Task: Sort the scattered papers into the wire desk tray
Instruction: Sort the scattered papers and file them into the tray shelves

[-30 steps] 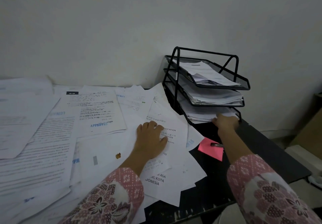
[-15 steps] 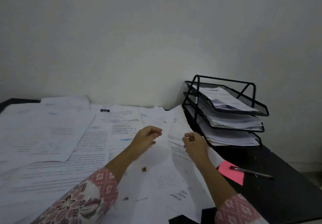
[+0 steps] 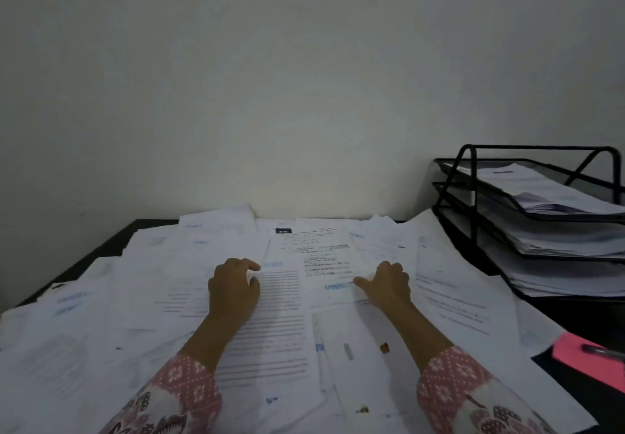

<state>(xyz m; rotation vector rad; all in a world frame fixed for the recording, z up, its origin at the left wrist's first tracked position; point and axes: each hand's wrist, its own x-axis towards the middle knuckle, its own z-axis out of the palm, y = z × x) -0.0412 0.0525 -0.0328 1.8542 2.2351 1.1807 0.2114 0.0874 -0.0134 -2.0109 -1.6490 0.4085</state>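
Head view, one frame only. At the right edge, mid-height: a black wire desk tray point(image 3: 473, 197), three tiers, each tier holding a stack of white sheets; top stack slanted and thin, middle and bottom stacks thicker, bottom one spilling slightly forward past the rim. Across the lower half of the frame: scattered papers point(image 3: 142, 298) overlapping one another, covering nearly all of a dark desk point(image 3: 101, 247), bare only at the far left corner and at lower right. In the centre: left hand point(image 3: 233, 290) lying on a sheet of printed lines, fingers curled under, forefinger and thumb close together at the sheet's upper edge; whether pinching paper or merely resting, cannot tell. To its right: right hand point(image 3: 389, 285), fingers curled over the right edge of a sheet stamped in blue point(image 3: 324, 264), thumb stretched left across that sheet, gripping it. Both sleeves pink, patterned, entering from the bottom edge. At lower right: a pink sticky note point(image 3: 581, 362) on the bare desk with a pen point(image 3: 605, 352) lying on it, well apart from the tray.
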